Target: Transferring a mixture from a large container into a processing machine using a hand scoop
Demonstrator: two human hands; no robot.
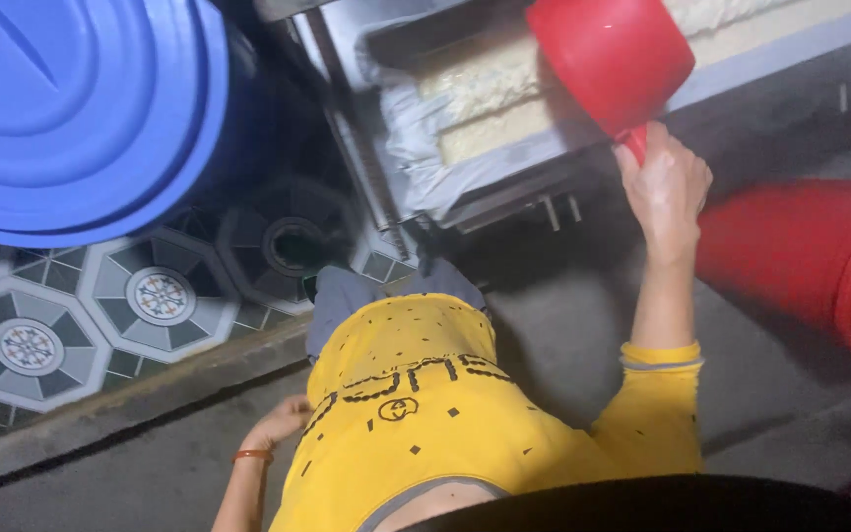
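Note:
My right hand grips the short handle of a red plastic scoop and holds it tipped over a metal tray lined with cloth and filled with pale, crumbly white mass. My left hand hangs low by my side, near my yellow shirt. It wears an orange band at the wrist, its fingers are loosely curled, and I see nothing in it.
A large blue plastic barrel lid fills the upper left. Patterned floor tiles lie beneath it, bordered by a concrete step. A red container stands at the right on grey concrete floor.

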